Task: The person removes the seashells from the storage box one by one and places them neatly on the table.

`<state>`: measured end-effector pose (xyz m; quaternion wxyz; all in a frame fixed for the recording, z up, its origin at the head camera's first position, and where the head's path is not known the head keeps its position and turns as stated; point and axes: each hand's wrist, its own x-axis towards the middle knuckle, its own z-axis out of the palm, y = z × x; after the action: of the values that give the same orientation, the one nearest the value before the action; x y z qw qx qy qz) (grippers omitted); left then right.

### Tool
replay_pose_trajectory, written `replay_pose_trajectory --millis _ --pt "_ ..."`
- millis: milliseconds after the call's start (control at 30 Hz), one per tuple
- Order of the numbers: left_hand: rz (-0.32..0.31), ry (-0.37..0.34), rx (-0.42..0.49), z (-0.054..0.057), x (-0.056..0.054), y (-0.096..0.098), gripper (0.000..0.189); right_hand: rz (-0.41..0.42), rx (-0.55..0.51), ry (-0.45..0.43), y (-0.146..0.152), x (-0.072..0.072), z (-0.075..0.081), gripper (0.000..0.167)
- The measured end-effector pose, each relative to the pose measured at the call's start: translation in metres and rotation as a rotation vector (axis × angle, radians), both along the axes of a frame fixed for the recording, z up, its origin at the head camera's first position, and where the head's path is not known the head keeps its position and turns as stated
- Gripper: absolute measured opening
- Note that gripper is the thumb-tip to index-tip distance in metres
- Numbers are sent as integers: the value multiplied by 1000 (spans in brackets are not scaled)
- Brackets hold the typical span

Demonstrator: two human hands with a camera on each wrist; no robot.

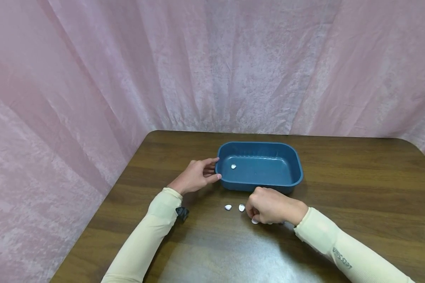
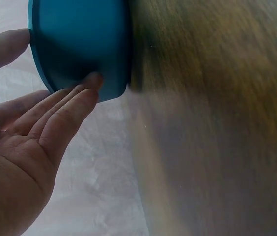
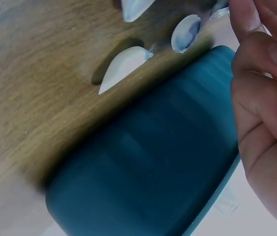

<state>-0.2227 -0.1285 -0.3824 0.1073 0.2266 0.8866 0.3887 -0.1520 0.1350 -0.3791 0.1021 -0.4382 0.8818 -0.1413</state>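
Observation:
My left hand (image 1: pixel 195 175) rests at the left end of a blue plastic basin (image 1: pixel 258 185), thumb and fingertips against its rim and outer wall. In the left wrist view the fingers (image 2: pixel 62 115) lie nearly straight along that wall. One small white seashell (image 1: pixel 233 166) lies inside the basin. In front of it my right hand (image 1: pixel 272 205) is lowered to the table, its curled fingers and thumb pinching a white shell (image 1: pixel 255 221). Two more shells, one left (image 1: pixel 228 207) and one nearer (image 1: pixel 242 208), lie beside the fingers. The right wrist view shows a cupped shell (image 3: pixel 124 69) and a purplish one (image 3: pixel 185 33).
A brown wooden table (image 1: pixel 354 184) carries everything. More shells lie partly hidden under my right hand. Pink curtains (image 1: pixel 233 67) hang behind the table and on its left. A small black device (image 1: pixel 182 213) sits at my left wrist.

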Motion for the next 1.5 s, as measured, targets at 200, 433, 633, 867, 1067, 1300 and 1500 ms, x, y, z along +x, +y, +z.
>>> replay_pose_trajectory --millis 200,433,633,867,1067,1300,1500 --pt "7 -8 -3 0 0 0 64 10 -12 14 1 1 -1 24" --pt "8 5 -11 0 0 0 64 1 -21 17 2 1 -1 25" --pt "6 4 -11 0 0 1 63 -5 -32 2 5 0 0 25" --pt "6 2 -7 1 1 1 63 -16 -42 -2 9 -3 3 17" --pt "12 -5 -17 2 2 0 64 6 -37 55 9 -8 8 16" --pt "14 -6 -12 2 2 1 64 15 -30 84 8 -13 20 14" --pt "14 -11 -16 2 1 1 64 27 -54 103 5 -22 36 13"
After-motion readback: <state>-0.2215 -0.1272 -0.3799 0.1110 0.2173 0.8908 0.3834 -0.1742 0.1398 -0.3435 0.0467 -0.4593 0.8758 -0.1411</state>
